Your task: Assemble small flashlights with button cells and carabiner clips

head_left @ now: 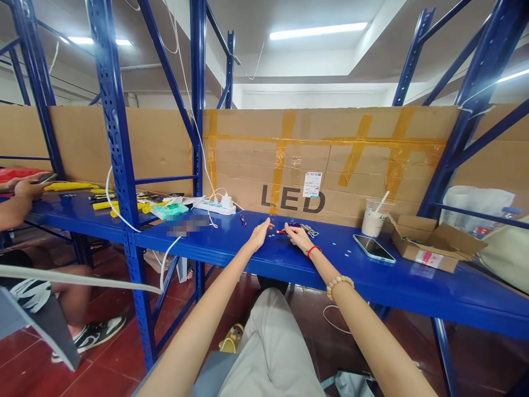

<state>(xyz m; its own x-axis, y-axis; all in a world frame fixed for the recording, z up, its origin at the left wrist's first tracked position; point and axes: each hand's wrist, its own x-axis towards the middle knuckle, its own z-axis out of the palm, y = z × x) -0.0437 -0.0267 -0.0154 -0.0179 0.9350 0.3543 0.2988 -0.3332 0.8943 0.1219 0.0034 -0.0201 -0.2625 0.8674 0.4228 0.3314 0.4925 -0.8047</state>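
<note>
My left hand (260,234) is over the blue worktop, its fingertips drawn together. Anything between them is too small to make out. Just to its right, my right hand (300,239) has its fingers closed around a thin red object (281,232), whose end sticks out toward the left hand. Small metal pieces (309,230) lie in a pile behind the right hand, partly hidden by it. Several tiny white bits are scattered around both hands. A small dark shiny item (243,220) rests farther left, apart from my hands.
On the right are a phone (374,248), a cup with a straw (375,218) and an open cardboard box (430,242). A power strip (215,206) with cables sits at the left rear. Blue uprights (118,121) flank the bench (231,248). Another person's hands (28,187) are far left.
</note>
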